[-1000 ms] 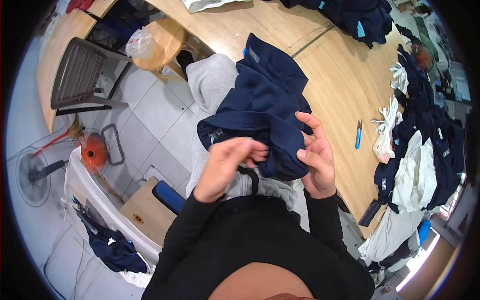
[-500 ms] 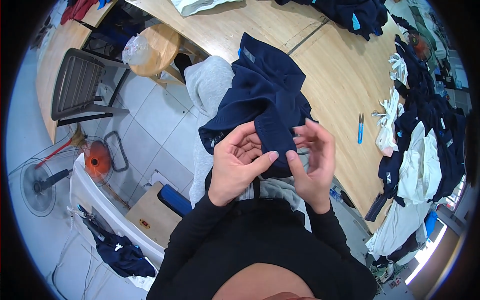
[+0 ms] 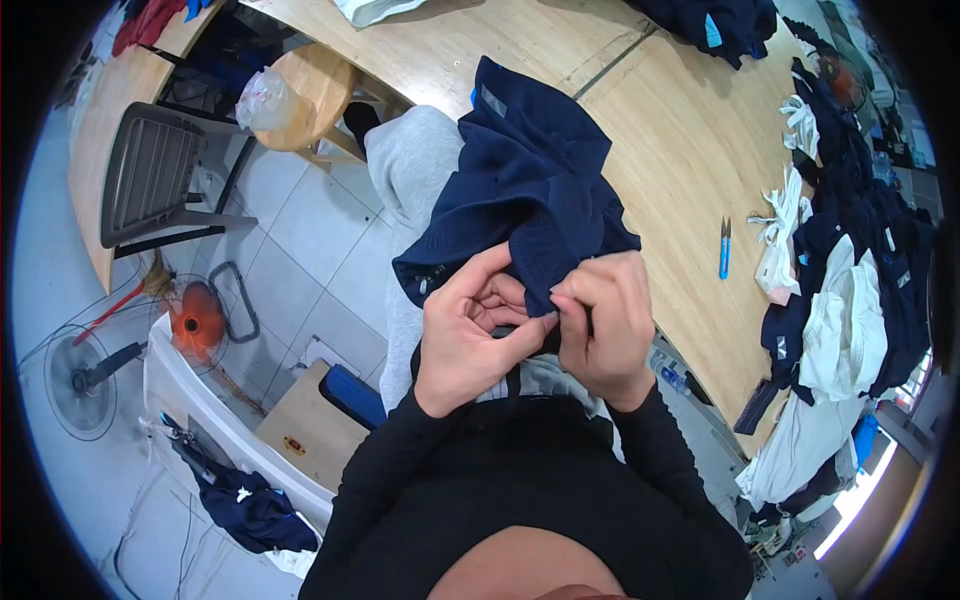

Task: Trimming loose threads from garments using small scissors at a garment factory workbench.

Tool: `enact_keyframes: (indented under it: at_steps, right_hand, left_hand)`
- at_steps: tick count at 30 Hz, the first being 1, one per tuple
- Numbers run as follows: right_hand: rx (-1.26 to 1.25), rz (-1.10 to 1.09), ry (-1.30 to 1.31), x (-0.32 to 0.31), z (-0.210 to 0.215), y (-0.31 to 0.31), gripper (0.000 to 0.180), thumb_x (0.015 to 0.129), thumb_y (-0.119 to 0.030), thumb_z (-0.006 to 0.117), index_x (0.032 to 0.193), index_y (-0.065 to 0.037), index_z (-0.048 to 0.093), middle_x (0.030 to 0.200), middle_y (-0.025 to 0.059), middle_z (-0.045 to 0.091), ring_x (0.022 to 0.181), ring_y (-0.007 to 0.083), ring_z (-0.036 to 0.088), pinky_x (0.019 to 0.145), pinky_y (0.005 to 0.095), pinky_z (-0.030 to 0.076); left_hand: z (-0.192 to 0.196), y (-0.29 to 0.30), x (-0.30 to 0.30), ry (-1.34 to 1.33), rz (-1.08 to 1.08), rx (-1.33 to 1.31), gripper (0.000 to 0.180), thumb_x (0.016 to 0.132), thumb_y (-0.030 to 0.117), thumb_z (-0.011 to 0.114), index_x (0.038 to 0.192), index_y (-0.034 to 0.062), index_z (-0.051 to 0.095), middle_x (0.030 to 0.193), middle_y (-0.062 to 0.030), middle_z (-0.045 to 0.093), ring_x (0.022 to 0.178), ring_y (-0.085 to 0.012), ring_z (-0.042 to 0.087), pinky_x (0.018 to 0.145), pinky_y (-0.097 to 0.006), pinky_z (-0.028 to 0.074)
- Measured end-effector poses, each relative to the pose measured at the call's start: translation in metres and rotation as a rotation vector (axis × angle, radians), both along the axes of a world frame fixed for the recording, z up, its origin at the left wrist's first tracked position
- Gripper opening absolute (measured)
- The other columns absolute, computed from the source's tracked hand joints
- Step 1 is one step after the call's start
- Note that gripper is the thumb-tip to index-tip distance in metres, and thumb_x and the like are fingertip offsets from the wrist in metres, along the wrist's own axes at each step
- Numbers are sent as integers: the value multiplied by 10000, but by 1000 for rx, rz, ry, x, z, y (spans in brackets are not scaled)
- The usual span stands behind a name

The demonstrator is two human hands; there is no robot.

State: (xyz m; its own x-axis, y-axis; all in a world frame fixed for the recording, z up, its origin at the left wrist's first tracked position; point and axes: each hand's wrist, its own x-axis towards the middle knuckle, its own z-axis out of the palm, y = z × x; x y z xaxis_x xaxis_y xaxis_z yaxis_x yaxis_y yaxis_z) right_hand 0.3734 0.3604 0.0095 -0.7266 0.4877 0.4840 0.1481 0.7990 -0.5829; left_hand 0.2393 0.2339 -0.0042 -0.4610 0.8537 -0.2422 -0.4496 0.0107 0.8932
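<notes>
A navy blue garment (image 3: 535, 165) lies partly over my lap and partly on the table's near edge, with a small grey patch near its far end. Its ribbed band comes toward me between my two hands. My left hand (image 3: 470, 335) grips the band's near edge between thumb and curled fingers. Close against it, my right hand (image 3: 610, 320) pinches the same edge from the right side. The fingertips almost meet at the fabric, and whatever else may be between them is hidden.
Thread snips (image 3: 724, 248) with blue handles lie on the wooden table (image 3: 690, 190) to the right. Beyond are white ties (image 3: 783, 230) and heaped navy and white garments (image 3: 845, 330). At left stand a stool (image 3: 308, 95) bearing a plastic bag, a grey chair (image 3: 155, 180) and a fan (image 3: 85, 380).
My right hand has moved left and closed its fingers on the band's near edge. My left hand has stayed nearly in place.
</notes>
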Motion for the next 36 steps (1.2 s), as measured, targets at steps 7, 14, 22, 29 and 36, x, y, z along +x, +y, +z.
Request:
enact_keyframes:
  at_steps: [7,14,22,29,36]
  right_hand:
    - [-519,-417,208,53,-14,61,175,1079,-139,610,980,4,616,946,115,656,870,197,630,804,302,500]
    - [157,-990,-525,216,-163,176,279,1069,-166,644,1263,16,729,1156,242,743,1064,402,702,954,503,541]
    - [303,-915,-752,201,-151,153,217,1055,-92,623,1225,-15,733,1065,199,730,1023,389,683,853,457,548]
    - [-709,-598,-3,83,-17,63,216,1117,-97,560,1292,-2,644,985,19,604,908,103,569,770,277,469]
    - [-601,-46,-62,36,21,10,374,893,-128,920,1166,4,701,867,43,659,730,113,598,653,251,478]
  left_hand:
    - [-7,-4,-2,-107,62,-35,750,831,-146,838,1512,-88,530,1006,-41,654,893,-85,701,845,-229,618]
    - [-8,4,-8,-260,144,-27,760,868,-160,806,1550,-45,491,1143,-75,697,1000,-112,704,922,-259,602]
    - [-14,19,-12,-446,124,-32,516,985,-17,773,1456,-4,563,1045,-50,733,876,-121,731,775,-275,636]
    - [-14,12,-5,-317,136,-46,233,963,-15,817,1166,-35,704,1004,-42,750,852,-71,719,790,-217,602]
    - [-2,-3,-2,-206,73,-31,200,931,-44,847,1094,-33,731,920,8,697,796,-17,636,715,-169,514]
